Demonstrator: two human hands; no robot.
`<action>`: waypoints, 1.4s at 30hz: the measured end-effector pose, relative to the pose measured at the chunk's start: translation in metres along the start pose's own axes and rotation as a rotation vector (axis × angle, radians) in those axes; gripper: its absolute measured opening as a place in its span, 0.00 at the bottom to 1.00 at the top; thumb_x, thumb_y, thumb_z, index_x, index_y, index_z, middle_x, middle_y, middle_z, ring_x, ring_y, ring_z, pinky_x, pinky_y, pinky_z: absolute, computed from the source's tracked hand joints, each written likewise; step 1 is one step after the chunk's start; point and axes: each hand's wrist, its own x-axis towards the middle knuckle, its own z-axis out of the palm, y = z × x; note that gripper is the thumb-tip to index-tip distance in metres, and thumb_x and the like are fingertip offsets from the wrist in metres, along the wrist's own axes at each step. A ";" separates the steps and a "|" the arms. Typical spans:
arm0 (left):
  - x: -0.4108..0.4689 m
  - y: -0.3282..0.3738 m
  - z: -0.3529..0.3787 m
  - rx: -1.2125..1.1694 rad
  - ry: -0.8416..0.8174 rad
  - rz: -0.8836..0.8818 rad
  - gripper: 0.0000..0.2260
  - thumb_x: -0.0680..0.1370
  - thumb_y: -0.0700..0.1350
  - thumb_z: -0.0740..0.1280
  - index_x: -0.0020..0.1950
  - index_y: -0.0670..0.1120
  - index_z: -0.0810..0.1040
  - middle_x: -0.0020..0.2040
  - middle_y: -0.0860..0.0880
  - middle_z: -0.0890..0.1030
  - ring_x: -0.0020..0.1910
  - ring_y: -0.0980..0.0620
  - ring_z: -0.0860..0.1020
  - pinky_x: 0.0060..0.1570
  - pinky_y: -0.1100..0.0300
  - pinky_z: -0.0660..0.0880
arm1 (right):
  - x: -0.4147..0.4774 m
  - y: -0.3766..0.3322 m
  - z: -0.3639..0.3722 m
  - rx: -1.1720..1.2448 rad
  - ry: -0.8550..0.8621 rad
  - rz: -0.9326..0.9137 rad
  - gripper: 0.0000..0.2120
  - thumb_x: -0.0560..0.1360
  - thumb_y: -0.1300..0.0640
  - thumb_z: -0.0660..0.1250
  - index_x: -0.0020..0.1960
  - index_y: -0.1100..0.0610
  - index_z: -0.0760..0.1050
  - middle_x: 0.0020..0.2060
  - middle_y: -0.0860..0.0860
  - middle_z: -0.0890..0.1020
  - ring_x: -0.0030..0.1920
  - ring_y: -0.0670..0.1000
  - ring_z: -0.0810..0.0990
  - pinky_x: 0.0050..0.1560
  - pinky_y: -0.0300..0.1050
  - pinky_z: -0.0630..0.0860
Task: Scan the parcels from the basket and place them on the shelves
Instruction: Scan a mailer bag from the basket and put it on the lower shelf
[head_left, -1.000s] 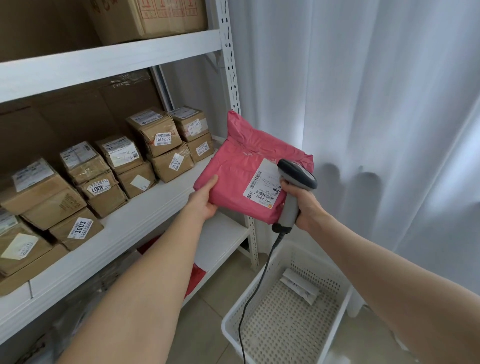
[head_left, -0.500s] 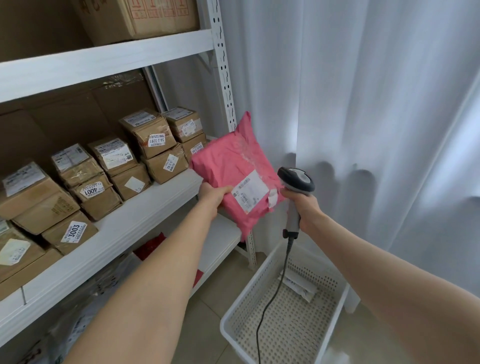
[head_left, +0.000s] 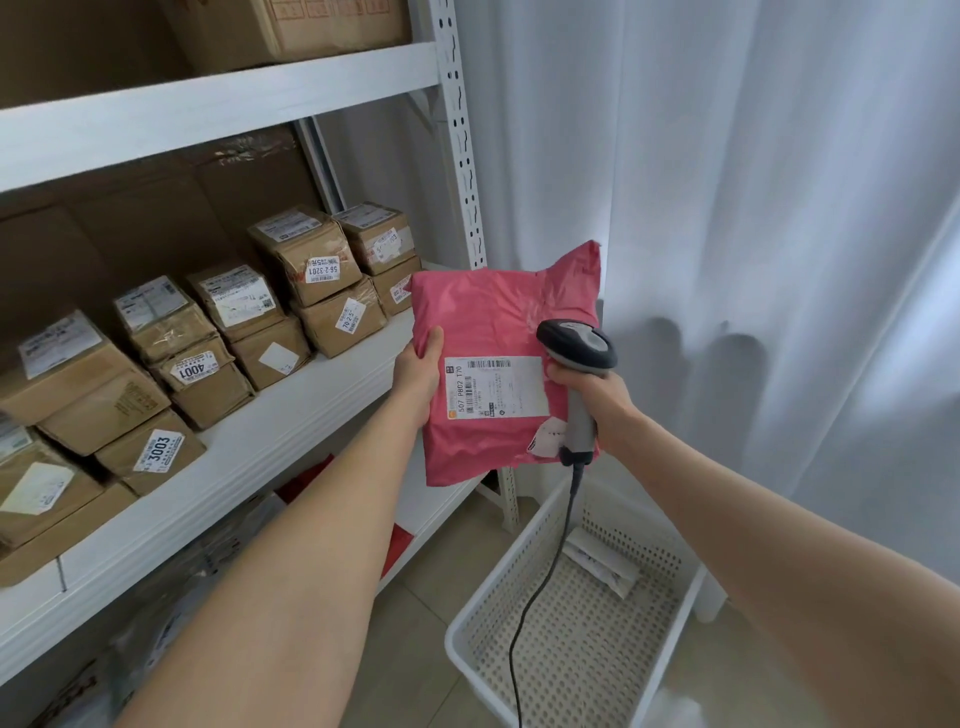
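Pink poly parcel at frame centre, held in the air, label facing the camera. Left hand grips its 9 o'clock edge, thumb on the front face, other fingers hidden behind. Right hand is wrapped round the handle of the grey scanner; the scanner head overlaps the parcel's 3 o'clock side, just above the label's right end. Black cable drops from the handle toward 6 o'clock, across the basket.

Around:
- White perforated basket on the floor at 5 o'clock, with one small white packet lying against its far wall.
- Middle shelf board runs from 8 o'clock toward centre. Brown taped boxes are stacked two high along its back, from 9 to 11 o'clock.
- White slotted upright at 12 o'clock; the parcel's top left corner overlaps it.
- Upper shelf at 10 o'clock with a carton on it.
- White curtain fills 1 to 4 o'clock, close behind the parcel and scanner.

Room: the front strip of the middle board is bare, just beside the left hand. The box row blocks the back. The lower shelf edge sits under the parcel, near the basket corner.
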 end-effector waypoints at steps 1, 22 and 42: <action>0.000 0.001 -0.001 -0.004 -0.012 -0.006 0.23 0.80 0.58 0.59 0.69 0.45 0.70 0.55 0.46 0.79 0.54 0.46 0.79 0.50 0.55 0.76 | -0.001 0.000 -0.001 0.015 -0.028 0.031 0.17 0.68 0.61 0.77 0.55 0.60 0.79 0.46 0.56 0.85 0.45 0.56 0.84 0.45 0.50 0.82; 0.006 -0.029 0.003 -0.020 -0.177 -0.252 0.18 0.78 0.35 0.65 0.67 0.38 0.70 0.61 0.40 0.78 0.58 0.42 0.78 0.59 0.49 0.75 | -0.017 0.005 0.018 -0.007 -0.053 0.064 0.04 0.73 0.66 0.70 0.46 0.61 0.76 0.37 0.57 0.80 0.29 0.51 0.76 0.30 0.41 0.74; 0.006 -0.050 0.025 0.072 0.012 -0.228 0.15 0.78 0.38 0.66 0.64 0.37 0.72 0.60 0.40 0.79 0.57 0.43 0.79 0.60 0.47 0.75 | -0.030 -0.005 0.017 -0.198 -0.099 0.098 0.04 0.72 0.64 0.67 0.45 0.62 0.73 0.29 0.58 0.77 0.23 0.51 0.71 0.25 0.39 0.69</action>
